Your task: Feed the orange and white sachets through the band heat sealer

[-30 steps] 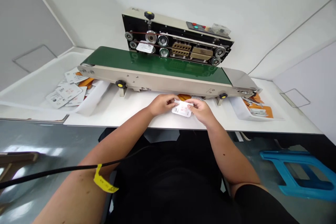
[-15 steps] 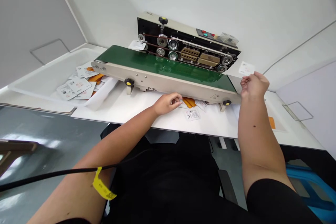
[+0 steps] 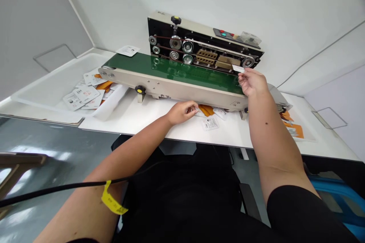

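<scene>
My right hand point(image 3: 253, 82) pinches a white sachet point(image 3: 238, 69) at the right end of the band sealer point(image 3: 211, 41), level with its rollers and just above the green conveyor belt point(image 3: 137, 64). Another white printed sachet point(image 3: 128, 50) lies at the belt's left end. On the white table in front of the machine rests my left hand point(image 3: 182, 112), its fingers curled together beside orange packets point(image 3: 206, 110) and a white sachet point(image 3: 210, 123). What its fingertips hold, if anything, is hidden.
At the left, a translucent tray point(image 3: 37, 93) holds several white sachets point(image 3: 81, 97) and orange packets. More orange packets point(image 3: 295, 130) lie in a tray at the right, behind my forearm. A black cable point(image 3: 57, 189) with a yellow tag crosses my left arm.
My right hand has brought its sachet leftward to the sealer's right end. The other sachet has travelled left along the belt, away from the rollers. My left hand stays put.
</scene>
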`<state>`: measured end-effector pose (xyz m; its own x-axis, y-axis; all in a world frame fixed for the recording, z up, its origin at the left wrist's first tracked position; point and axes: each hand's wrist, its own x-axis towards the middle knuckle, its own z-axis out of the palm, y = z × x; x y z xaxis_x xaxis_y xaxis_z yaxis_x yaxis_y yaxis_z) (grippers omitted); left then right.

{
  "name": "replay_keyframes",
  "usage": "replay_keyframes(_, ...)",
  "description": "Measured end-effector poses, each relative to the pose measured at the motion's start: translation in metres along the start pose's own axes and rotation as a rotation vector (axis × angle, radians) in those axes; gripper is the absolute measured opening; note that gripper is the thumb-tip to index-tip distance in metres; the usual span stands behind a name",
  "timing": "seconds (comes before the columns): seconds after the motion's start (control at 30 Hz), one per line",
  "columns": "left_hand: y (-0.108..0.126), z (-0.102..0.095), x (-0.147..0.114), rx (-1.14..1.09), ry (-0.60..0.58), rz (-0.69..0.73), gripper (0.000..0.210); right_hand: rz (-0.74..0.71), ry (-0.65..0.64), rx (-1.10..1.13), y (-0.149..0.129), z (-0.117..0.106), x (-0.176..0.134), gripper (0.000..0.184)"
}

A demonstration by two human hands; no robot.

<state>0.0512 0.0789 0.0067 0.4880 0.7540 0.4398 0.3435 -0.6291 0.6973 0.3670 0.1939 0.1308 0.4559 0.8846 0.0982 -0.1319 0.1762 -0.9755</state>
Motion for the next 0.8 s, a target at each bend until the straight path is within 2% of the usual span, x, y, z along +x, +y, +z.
replay_keyframes(0.07,-0.001,-0.001,0.000,0.088,-0.018,0.024,0.022,0.049,0.016,-0.094,-0.004,0.001,-0.010,0.017)
replay_keyframes(0.1,-0.002,-0.002,0.000,0.144,-0.041,0.049,0.022,0.011,0.053,-0.149,-0.006,0.000,-0.018,0.020)
replay_keyframes(0.17,-0.003,-0.004,0.000,0.261,-0.117,0.101,0.026,-0.231,0.161,-0.250,-0.003,-0.004,-0.046,0.028)
replay_keyframes(0.23,-0.005,-0.004,-0.001,0.353,-0.207,0.116,0.036,-0.555,0.185,-0.360,0.011,-0.010,-0.088,0.029)
replay_keyframes(0.27,-0.005,-0.004,-0.001,0.385,-0.239,0.105,0.042,-0.684,0.098,-0.426,0.021,-0.012,-0.112,0.027)
replay_keyframes(0.3,-0.006,-0.004,-0.001,0.407,-0.261,0.087,0.047,-0.772,-0.048,-0.505,0.034,-0.014,-0.137,0.023)
replay_keyframes(0.37,-0.008,-0.003,-0.002,0.418,-0.282,0.062,0.051,-0.866,-0.421,-0.660,0.063,-0.015,-0.182,0.019)
replay_keyframes(0.4,-0.009,-0.002,-0.002,0.412,-0.278,0.055,0.050,-0.876,-0.543,-0.702,0.077,-0.015,-0.200,0.021)
replay_keyframes(0.47,-0.011,-0.001,-0.002,0.396,-0.246,0.054,0.045,-0.832,-0.666,-0.758,0.102,-0.012,-0.222,0.029)
replay_keyframes(0.6,-0.013,-0.001,0.000,0.443,-0.166,0.048,0.030,-0.698,-0.650,-0.794,0.126,-0.008,-0.223,0.037)
replay_keyframes(0.8,-0.010,0.002,0.001,0.522,-0.150,0.013,0.018,-0.636,-0.633,-0.752,0.126,-0.010,-0.215,0.034)
